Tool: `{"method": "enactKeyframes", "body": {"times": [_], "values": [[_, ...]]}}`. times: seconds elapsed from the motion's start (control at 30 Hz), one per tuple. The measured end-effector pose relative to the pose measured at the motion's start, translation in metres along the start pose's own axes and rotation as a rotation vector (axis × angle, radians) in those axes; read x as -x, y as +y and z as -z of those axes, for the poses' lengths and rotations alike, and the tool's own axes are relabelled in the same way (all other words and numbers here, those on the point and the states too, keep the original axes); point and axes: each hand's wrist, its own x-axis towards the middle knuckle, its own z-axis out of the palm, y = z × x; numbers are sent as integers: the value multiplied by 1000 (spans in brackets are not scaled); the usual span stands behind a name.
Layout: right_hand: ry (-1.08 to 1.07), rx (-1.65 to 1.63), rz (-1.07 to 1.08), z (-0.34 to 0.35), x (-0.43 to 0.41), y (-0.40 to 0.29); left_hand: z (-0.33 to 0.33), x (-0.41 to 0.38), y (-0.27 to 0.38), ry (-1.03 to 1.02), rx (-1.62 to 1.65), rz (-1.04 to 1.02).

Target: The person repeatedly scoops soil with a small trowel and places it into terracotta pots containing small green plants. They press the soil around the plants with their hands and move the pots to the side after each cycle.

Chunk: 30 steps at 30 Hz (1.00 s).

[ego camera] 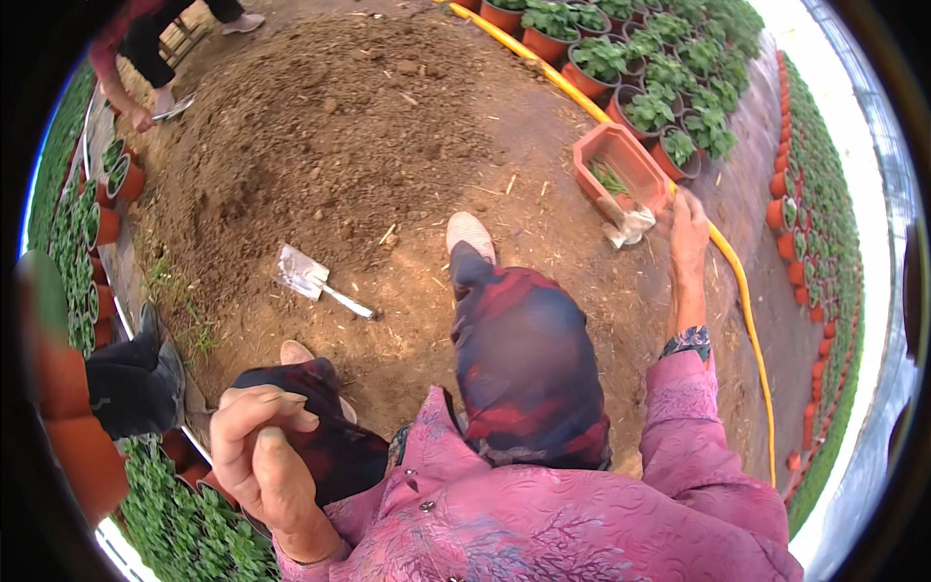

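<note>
My left hand (265, 455) is raised in front of my left thigh, its fingers loosely curled and the thumb a little apart from them. Nothing shows in it. Out to the right, my right hand (689, 229) reaches down beside the near corner of a terracotta-coloured planter box (588, 164). Its fingertips are blurred, and I cannot tell whether they grip the rim. Green plant bits (609, 177) lie inside the box. A soiled whitish cloth or glove (631, 225) hangs over its near end. A metal hand trowel (313, 280) lies on the soil between my feet.
A heap of loose soil (342, 109) rises ahead. A yellow hose (749, 305) runs along the right, past potted plants (600, 58). Another person (120, 80) at far left holds a trowel (174, 108). A dark boot (171, 375) and orange pots (80, 436) are at left.
</note>
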Motion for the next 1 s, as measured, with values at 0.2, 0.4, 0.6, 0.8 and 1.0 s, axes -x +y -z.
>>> {"method": "enactKeyframes", "body": {"times": [0.2,0.4,0.6,0.8,1.0], "values": [[-45,319,-418,7,6,102,-8,-11,-24,-65,0,191],[-125,-102,-721,-40,-37,139,-22,-20,-30,-89,-33,265],[151,-593,-602,-40,-78,184,-30,-26,-36,-116,-70,327],[276,-674,-464,15,-67,122,-38,-28,-31,-78,-121,354],[430,-578,-729,109,-70,191,-39,-27,-34,-93,-94,363]]}}
